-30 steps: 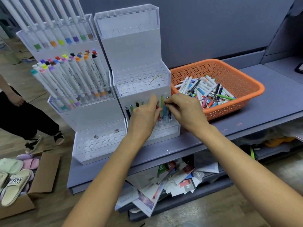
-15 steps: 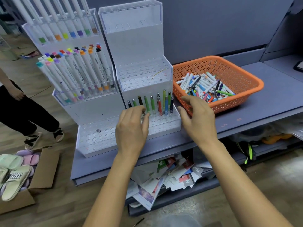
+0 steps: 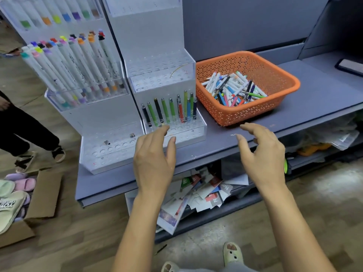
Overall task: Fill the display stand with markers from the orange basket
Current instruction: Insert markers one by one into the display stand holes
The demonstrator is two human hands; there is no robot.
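The white tiered display stand (image 3: 161, 79) stands on the grey shelf, with several markers (image 3: 170, 110) upright in the back row of its lowest tier. Right of it sits the orange basket (image 3: 282, 79), holding a loose pile of markers (image 3: 233, 89). My left hand (image 3: 155, 160) hovers just in front of the stand's lowest tier, fingers apart and holding nothing. My right hand (image 3: 261, 156) hangs over the shelf's front edge, below the basket, fingers loosely curled and apart, also holding nothing.
A second stand (image 3: 78, 71) full of long white markers stands to the left. Another person's legs (image 3: 25, 134) are at the far left, near a cardboard box of slippers (image 3: 17, 195). Papers (image 3: 198, 191) lie piled on the lower shelf.
Both hands have left the markers in the stand's lowest tier and drawn back toward me, holding nothing. The view has tilted downward.
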